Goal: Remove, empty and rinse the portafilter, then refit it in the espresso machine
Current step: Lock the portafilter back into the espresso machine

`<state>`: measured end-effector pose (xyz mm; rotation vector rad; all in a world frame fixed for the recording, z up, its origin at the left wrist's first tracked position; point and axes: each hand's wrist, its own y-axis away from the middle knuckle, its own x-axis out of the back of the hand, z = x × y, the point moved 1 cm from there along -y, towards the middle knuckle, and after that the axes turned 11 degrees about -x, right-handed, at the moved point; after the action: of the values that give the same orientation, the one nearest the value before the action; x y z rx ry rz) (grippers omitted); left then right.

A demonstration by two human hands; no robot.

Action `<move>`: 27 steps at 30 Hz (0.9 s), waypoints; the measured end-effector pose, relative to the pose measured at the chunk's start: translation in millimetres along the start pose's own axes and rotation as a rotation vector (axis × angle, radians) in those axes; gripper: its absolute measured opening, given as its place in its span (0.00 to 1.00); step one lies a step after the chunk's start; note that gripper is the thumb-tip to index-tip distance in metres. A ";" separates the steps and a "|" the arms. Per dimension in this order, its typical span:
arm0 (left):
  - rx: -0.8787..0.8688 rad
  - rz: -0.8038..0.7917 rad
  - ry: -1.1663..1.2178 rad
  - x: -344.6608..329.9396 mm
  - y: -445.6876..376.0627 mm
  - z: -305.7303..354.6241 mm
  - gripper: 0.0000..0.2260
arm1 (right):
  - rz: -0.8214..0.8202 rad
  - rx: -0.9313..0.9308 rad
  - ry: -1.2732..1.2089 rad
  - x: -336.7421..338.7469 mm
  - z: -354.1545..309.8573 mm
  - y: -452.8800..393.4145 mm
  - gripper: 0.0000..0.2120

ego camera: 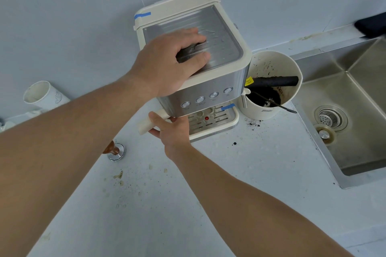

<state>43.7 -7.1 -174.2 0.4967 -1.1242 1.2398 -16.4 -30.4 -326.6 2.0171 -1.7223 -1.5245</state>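
Observation:
A cream and steel espresso machine (225,27) stands on the white counter against the wall. My left hand (173,62) lies flat on its ribbed metal top, fingers spread, pressing down. The portafilter's cream handle (146,125) sticks out to the left from under the machine's front. My right hand (173,129) is wrapped around that handle. The portafilter's basket end is hidden under the machine's front panel, above the drip tray (217,129).
A cream knock box (271,85) with a black bar and dark coffee grounds stands right of the machine. A steel sink (344,110) with a drain lies at far right. A wooden-handled tamper (114,150) sits at left; a white cup (41,96) lies behind it. Grounds speckle the counter.

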 end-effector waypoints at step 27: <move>-0.017 -0.009 -0.013 -0.3 0.3 0.1 0.24 | -0.079 -0.171 0.264 64.2 -33.9 55.4 0.16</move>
<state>43.4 -7.2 -174.5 0.4972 -1.1417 1.2195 -39.7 -117.9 -314.7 2.1079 -1.3830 -1.3040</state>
